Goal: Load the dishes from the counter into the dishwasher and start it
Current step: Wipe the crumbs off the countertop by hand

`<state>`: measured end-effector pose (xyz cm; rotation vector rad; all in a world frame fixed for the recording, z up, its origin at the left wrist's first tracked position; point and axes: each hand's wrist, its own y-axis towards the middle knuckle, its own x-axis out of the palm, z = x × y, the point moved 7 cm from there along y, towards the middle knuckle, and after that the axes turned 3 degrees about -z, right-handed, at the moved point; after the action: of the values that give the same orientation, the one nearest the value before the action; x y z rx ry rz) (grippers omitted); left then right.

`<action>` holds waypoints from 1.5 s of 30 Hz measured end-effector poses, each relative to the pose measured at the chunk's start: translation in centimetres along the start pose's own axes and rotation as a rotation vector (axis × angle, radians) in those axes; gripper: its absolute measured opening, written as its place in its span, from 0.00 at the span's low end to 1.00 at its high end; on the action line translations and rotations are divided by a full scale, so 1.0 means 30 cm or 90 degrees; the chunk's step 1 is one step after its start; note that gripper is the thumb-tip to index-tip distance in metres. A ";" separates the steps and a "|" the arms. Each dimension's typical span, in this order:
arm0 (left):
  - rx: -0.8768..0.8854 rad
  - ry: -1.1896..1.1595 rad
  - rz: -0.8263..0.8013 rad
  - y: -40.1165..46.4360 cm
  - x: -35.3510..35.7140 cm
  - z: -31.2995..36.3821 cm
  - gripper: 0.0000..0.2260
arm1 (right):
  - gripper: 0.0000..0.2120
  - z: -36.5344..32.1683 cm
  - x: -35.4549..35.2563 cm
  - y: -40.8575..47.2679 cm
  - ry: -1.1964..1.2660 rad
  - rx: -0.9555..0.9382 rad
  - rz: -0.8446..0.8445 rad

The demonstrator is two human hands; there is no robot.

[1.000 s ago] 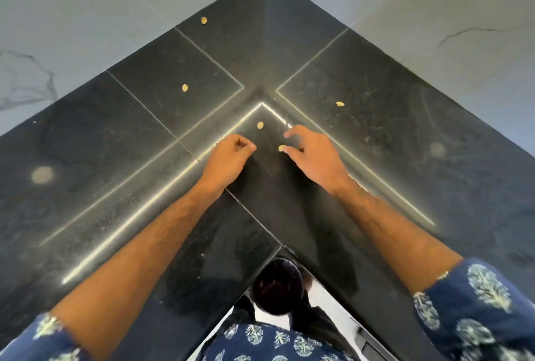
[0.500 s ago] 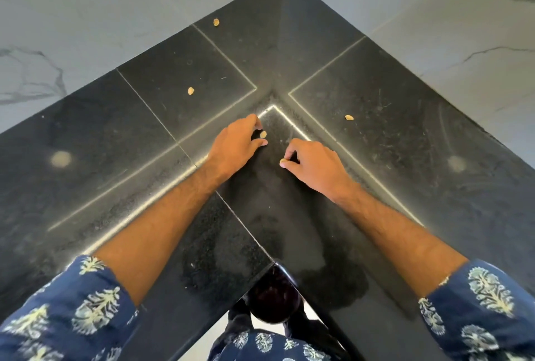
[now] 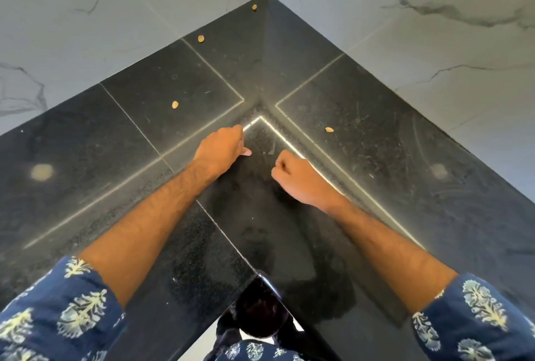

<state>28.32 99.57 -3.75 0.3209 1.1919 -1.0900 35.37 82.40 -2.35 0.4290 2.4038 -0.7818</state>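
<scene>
Looking down at a black stone counter (image 3: 376, 158) that fills an inner corner between two white marble walls (image 3: 86, 13), with both bare forearms reaching in over it. No dishes and no dishwasher show anywhere in view, so the things the task names are out of sight. The left hand (image 3: 221, 150) hovers near the bright corner seam, fingers curled with the thumb tip poking out; whether it pinches anything cannot be told. The right hand (image 3: 301, 178) sits just beside it, clenched in a loose fist, contents hidden. Four small tan seeds lie apart on the stone: one (image 3: 175, 104) left of the hands, one (image 3: 329, 129) to the right, one (image 3: 201, 38) farther back, one (image 3: 254, 7) close to the wall corner. Likely risks: a closed fist that loosens may drop whatever it holds; the far seeds call for a long reach, and a fingertip can flick one away on the glossy stone; the seeds are tiny, so some may be missed
</scene>
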 end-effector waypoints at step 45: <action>-0.185 -1.093 0.140 -0.406 0.103 0.000 0.12 | 0.06 0.206 -0.374 0.146 -0.420 -0.031 0.179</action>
<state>18.32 92.07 -2.51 -0.6413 -0.2572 -0.5895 48.77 80.62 -1.57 0.4004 1.7021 -0.6131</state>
